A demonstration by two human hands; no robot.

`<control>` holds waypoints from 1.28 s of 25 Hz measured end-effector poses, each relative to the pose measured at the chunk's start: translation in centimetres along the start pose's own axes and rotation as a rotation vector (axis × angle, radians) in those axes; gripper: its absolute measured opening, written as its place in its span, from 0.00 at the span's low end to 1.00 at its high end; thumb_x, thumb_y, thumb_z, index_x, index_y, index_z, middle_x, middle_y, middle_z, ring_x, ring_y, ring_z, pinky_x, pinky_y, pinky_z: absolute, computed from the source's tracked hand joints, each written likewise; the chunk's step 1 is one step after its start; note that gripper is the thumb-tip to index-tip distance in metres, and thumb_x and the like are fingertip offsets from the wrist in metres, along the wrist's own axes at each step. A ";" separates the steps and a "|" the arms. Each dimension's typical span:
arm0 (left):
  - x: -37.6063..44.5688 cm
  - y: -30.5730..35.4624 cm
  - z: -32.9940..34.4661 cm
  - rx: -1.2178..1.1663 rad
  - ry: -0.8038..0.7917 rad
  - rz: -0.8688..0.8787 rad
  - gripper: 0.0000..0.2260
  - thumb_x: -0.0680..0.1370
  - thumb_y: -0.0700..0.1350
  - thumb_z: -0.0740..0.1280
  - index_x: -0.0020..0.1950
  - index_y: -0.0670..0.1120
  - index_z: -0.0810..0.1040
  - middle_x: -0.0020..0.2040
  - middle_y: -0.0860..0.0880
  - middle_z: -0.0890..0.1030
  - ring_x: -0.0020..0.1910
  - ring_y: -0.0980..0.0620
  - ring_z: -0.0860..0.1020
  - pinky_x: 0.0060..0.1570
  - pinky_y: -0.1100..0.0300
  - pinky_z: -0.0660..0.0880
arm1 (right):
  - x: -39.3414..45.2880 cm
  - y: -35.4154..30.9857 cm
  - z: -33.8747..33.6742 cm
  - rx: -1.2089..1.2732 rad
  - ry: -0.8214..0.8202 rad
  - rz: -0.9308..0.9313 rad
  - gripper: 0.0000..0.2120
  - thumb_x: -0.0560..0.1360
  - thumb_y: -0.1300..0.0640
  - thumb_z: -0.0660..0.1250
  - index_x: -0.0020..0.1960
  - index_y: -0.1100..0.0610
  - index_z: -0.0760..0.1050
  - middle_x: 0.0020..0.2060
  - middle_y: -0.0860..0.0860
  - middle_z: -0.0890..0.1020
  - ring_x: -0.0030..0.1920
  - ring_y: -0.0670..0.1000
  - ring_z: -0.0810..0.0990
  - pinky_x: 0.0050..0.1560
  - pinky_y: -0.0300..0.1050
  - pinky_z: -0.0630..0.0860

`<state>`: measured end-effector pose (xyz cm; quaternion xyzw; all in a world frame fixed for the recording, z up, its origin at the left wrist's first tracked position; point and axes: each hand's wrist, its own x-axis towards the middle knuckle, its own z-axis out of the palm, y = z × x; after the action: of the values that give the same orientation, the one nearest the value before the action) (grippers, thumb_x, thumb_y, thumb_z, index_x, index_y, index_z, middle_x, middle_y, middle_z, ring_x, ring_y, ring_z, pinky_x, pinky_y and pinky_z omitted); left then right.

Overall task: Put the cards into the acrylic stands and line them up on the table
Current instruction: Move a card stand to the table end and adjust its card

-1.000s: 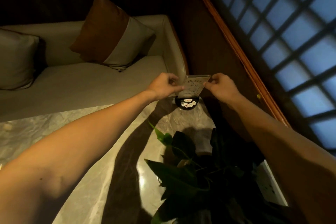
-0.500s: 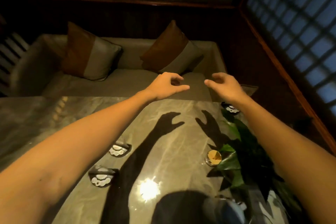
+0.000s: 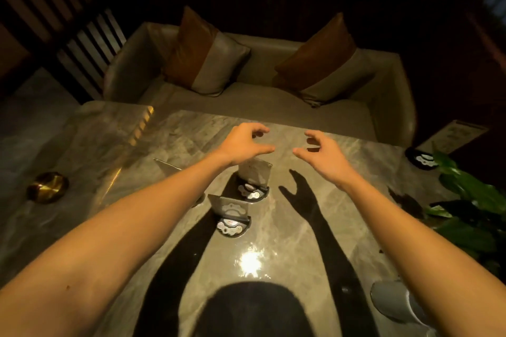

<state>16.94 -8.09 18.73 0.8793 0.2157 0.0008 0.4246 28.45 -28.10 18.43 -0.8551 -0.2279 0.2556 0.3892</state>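
Two clear acrylic stands on round dark bases stand one behind the other in the middle of the marble table (image 3: 342, 200): the nearer stand (image 3: 232, 216) and the farther stand (image 3: 254, 178). A third stand (image 3: 451, 142) with a card in it stands at the table's far right corner. Another clear panel (image 3: 167, 164) is partly hidden behind my left forearm. My left hand (image 3: 246, 142) hovers just above the farther stand, fingers spread and curled, holding nothing. My right hand (image 3: 320, 150) hangs level with it to the right, fingers apart and empty.
A leafy green plant (image 3: 471, 200) fills the right table edge. A brass round dish (image 3: 48, 186) sits far left. A grey rounded object (image 3: 394, 301) lies near right. Behind the table stands a beige sofa (image 3: 260, 90) with two brown cushions.
A second ago both hands held the stand at the right corner. They let go of it and swung left over the table's middle, both empty. The view turned left.
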 end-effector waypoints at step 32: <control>10.5 8.8 8.3 -0.196 -0.035 0.134 0.02 0.75 0.43 0.75 0.43 0.48 0.86 0.42 0.50 0.86 0.42 0.54 0.84 0.43 0.61 0.81 | 4.6 6.6 -13.0 -0.078 0.111 -0.012 0.03 0.78 0.57 0.70 0.48 0.51 0.82 0.45 0.49 0.87 0.49 0.50 0.85 0.51 0.54 0.83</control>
<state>31.31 -15.12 18.13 0.8458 0.1482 0.0349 0.5113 41.25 -36.45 19.40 -0.8811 -0.2211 0.1963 0.3691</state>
